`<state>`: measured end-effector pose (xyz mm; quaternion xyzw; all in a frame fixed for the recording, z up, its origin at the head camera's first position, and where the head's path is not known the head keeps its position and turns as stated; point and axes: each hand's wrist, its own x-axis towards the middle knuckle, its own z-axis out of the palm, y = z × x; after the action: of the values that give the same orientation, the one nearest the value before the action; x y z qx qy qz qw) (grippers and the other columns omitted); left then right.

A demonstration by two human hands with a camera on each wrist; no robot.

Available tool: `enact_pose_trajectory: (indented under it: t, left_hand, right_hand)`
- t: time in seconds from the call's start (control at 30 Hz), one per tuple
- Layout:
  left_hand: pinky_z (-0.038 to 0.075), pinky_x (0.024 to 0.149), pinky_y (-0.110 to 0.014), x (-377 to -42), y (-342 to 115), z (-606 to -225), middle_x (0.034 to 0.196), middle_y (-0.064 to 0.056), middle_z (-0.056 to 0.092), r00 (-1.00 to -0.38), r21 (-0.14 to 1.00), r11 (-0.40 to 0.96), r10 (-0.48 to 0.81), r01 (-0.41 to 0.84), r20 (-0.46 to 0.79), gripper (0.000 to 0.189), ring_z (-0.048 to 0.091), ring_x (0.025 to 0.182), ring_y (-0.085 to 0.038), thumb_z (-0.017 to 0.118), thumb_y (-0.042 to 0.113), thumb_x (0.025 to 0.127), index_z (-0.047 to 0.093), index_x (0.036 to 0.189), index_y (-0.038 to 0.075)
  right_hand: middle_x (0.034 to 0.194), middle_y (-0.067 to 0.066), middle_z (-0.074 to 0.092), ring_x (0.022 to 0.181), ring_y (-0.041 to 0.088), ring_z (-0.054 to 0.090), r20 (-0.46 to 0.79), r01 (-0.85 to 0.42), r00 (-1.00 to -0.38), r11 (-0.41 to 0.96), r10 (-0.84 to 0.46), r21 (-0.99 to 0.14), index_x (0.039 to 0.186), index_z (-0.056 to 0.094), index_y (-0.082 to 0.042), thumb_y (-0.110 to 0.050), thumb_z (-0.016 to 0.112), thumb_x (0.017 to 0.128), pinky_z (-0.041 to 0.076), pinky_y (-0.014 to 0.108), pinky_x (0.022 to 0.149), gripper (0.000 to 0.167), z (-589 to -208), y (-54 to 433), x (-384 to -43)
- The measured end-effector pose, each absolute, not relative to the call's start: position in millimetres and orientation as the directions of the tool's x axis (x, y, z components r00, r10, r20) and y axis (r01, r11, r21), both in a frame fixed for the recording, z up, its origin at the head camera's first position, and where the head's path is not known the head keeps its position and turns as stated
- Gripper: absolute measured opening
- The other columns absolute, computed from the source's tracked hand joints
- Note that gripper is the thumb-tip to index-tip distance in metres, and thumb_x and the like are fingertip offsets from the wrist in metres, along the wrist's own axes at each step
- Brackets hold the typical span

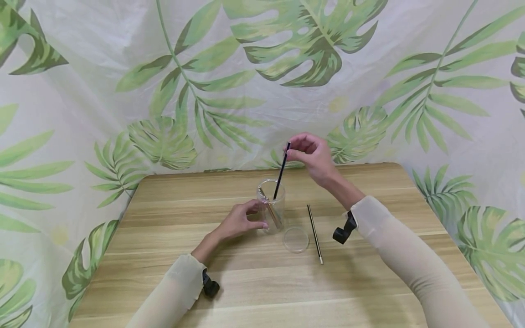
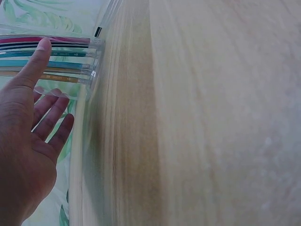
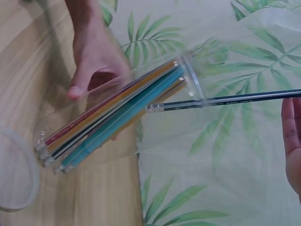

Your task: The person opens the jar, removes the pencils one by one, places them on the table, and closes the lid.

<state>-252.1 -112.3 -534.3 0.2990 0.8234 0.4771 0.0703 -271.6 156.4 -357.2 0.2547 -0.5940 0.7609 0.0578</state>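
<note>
A clear cylindrical jar (image 1: 265, 223) stands on the table with several pencils (image 3: 113, 117) leaning inside it, in red, orange, dark and teal. My left hand (image 1: 239, 218) holds the jar from its left side, thumb in front and fingers behind. Above the mouth, my right hand (image 1: 309, 157) pinches a dark pencil (image 1: 281, 172) near its upper end. That pencil slants downward, and its eraser end is just inside the jar's rim (image 3: 195, 80). In the left wrist view, the left thumb (image 2: 35, 63) lies along the jar wall over the pencils.
A round clear lid (image 1: 296, 240) lies on the wooden table (image 1: 254, 282) just right of the jar. Further right lies another dark pencil (image 1: 315, 233) with its eraser end toward me. A leaf-patterned cloth (image 1: 221, 91) hangs behind the table's far edge.
</note>
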Motion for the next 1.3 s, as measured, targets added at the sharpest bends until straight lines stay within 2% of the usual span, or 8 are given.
enact_pose_trajectory:
  t: [0.23,0.67,0.9,1.1,1.3]
  left_hand:
    - [0.054,0.111,-0.041,-252,-112,-534,0.130,-0.009,0.074,-0.808,0.834,0.348,0.561,0.428,0.181,0.062,0.070,0.122,-0.027,0.095,0.021,0.081,0.067,0.134,0.007]
    - [0.055,0.110,-0.041,-252,-112,-535,0.131,-0.009,0.073,-0.806,0.828,0.354,0.563,0.436,0.183,0.062,0.070,0.122,-0.028,0.095,0.021,0.081,0.067,0.135,0.007]
    - [0.055,0.110,-0.041,-251,-112,-535,0.130,-0.009,0.074,-0.807,0.834,0.348,0.562,0.427,0.179,0.062,0.070,0.121,-0.028,0.094,0.020,0.081,0.067,0.135,0.006]
    - [0.055,0.110,-0.041,-251,-111,-535,0.130,-0.009,0.074,-0.808,0.838,0.344,0.561,0.425,0.179,0.062,0.070,0.121,-0.028,0.094,0.020,0.081,0.067,0.135,0.006]
    - [0.055,0.110,-0.041,-252,-111,-534,0.131,-0.010,0.073,-0.809,0.840,0.342,0.560,0.421,0.178,0.063,0.070,0.121,-0.028,0.095,0.018,0.081,0.066,0.136,0.006]
  right_hand:
    - [0.090,0.007,0.076,0.084,0.018,0.074,0.456,-0.348,-0.878,-0.465,-0.142,-0.814,0.098,0.072,-0.006,0.026,0.058,0.091,0.065,0.030,0.073,0.035,-342,162,-271]
    - [0.089,0.011,0.075,0.086,0.022,0.074,0.411,-0.314,-0.911,-0.603,-0.025,-0.733,0.100,0.071,-0.001,0.024,0.056,0.093,0.066,0.032,0.071,0.031,-321,182,-275]
    - [0.091,0.008,0.075,0.087,0.020,0.074,0.378,-0.308,-0.926,-0.588,0.004,-0.748,0.099,0.072,-0.003,0.022,0.058,0.095,0.066,0.031,0.070,0.028,-316,201,-274]
    - [0.091,0.011,0.075,0.086,0.021,0.075,0.314,-0.248,-0.949,-0.570,-0.018,-0.783,0.101,0.071,0.002,0.019,0.067,0.093,0.066,0.031,0.070,0.019,-321,222,-272]
    - [0.091,0.010,0.074,0.086,0.021,0.075,0.239,-0.177,-0.969,-0.513,-0.058,-0.840,0.101,0.072,0.002,0.017,0.068,0.094,0.066,0.031,0.072,0.017,-332,239,-270]
